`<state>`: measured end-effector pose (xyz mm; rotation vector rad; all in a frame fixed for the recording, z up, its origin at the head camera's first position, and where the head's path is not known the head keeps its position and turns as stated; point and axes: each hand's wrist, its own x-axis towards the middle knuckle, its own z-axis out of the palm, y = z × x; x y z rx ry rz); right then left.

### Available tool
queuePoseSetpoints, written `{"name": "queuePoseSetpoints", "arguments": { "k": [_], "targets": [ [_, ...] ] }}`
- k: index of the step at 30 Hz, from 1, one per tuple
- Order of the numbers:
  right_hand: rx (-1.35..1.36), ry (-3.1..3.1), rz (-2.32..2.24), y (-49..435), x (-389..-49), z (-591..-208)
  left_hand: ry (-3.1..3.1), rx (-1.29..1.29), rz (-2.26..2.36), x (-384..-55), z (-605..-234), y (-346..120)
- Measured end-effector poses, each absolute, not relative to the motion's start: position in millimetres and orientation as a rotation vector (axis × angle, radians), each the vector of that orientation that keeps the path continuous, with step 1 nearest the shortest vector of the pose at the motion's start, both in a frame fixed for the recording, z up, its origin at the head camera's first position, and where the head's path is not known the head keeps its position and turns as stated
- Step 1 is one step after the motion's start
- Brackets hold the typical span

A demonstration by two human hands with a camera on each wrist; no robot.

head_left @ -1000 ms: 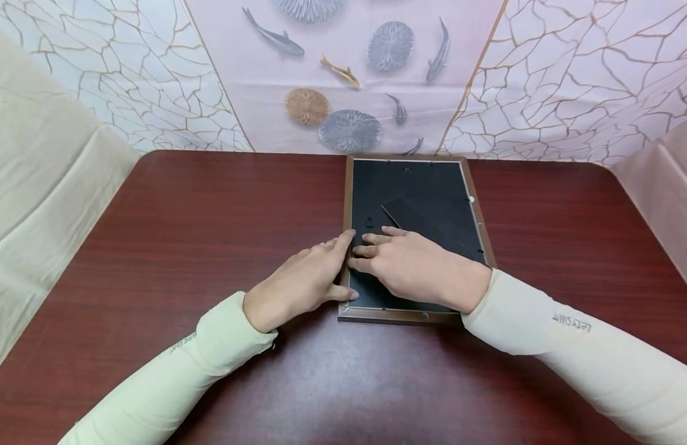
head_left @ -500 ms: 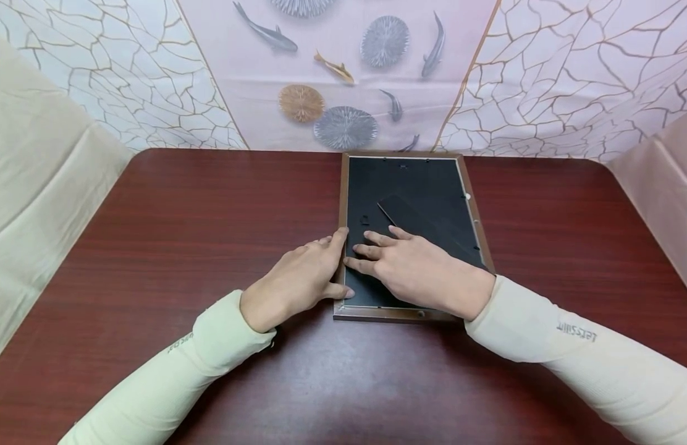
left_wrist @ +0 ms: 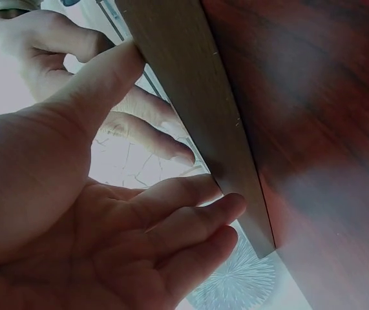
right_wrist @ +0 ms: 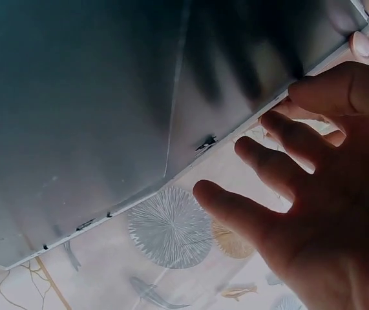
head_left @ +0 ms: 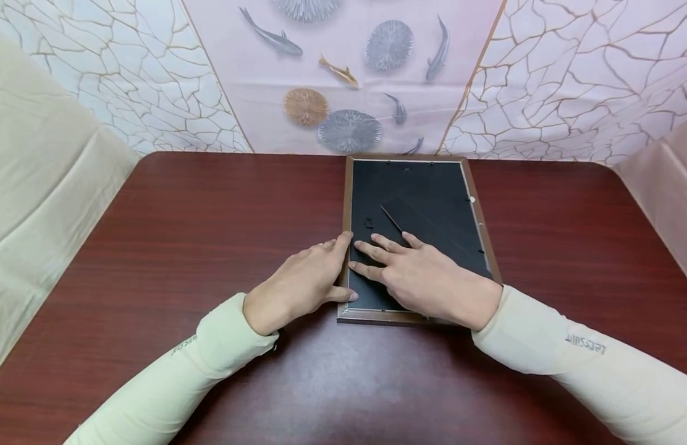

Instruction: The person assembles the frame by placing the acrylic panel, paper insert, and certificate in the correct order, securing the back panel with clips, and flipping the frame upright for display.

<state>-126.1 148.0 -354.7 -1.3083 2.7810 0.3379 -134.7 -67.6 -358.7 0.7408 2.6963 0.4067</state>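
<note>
A picture frame point(head_left: 348, 196) with a brown rim lies face down on the table, its black backing board point(head_left: 413, 180) uppermost. A flat black stand leg point(head_left: 417, 221) slants across the board. My left hand point(head_left: 300, 285) touches the left rim, thumb near the lower corner and forefinger higher up. In the left wrist view its thumb and fingertips meet the brown rim point(left_wrist: 190, 84). Over the lower part of the board is my right hand point(head_left: 429, 279), fingers spread, tips close to the left rim. The right wrist view shows those fingers point(right_wrist: 262, 161) apart, near the board's edge.
The dark red wooden table point(head_left: 221, 204) reaches back to a patterned cloth point(head_left: 299, 68) with fish and round shapes. Pale cloth point(head_left: 37, 204) hangs at the left side, and more cloth point(head_left: 666, 167) at the right.
My right hand has slid slightly right and toward me, its fingers spreading a bit wider. The left hand stays at the left rim, and the frame keeps its place on the table.
</note>
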Motion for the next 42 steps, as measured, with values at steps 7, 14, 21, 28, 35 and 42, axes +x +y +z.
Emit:
{"name": "queuePoseSetpoints", "arguments": {
  "k": [7, 14, 21, 28, 35, 42],
  "targets": [
    [-1.196, 2.696, 0.144, 151.2, -125.0, -353.0, 2.677, 0.735, 0.44, -132.4, -361.6, -71.0],
    [-1.126, 2.666, -0.152, 158.9, -116.0, -351.4, 2.662, 0.751, 0.475, -133.7, -363.1, -73.5],
    [-1.082, 2.709, -0.131, 158.1, -114.3, -353.1, 2.646, 0.792, 0.527, -133.4, -365.4, -74.8],
    [-1.029, 2.731, -0.142, 156.5, -114.8, -350.9, 2.639, 0.824, 0.583, -133.5, -365.7, -76.3],
    [-0.951, 2.728, -0.14, 155.1, -118.1, -348.4, 2.643, 0.833, 0.586, -134.8, -366.1, -75.3],
    [-0.876, 2.701, -0.084, 152.0, -123.9, -345.3, 2.645, 0.876, 0.592, -133.4, -365.1, -75.1]
  ]
}}
